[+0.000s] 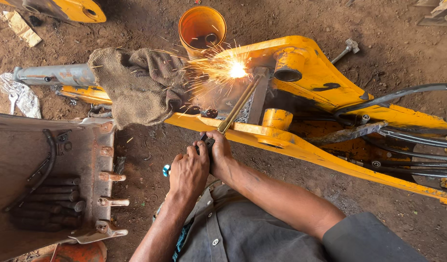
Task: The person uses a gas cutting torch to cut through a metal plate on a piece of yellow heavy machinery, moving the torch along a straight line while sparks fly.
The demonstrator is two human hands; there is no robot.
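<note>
Torch gripped by both hands' fingers, sparking on yellow arm; dirt floor.

Brass cutting torch — tilted, tip sparking

A flat piece of tan cardboard lies on the dirt floor at the top left. There are no labels, signs or screens.
</note>
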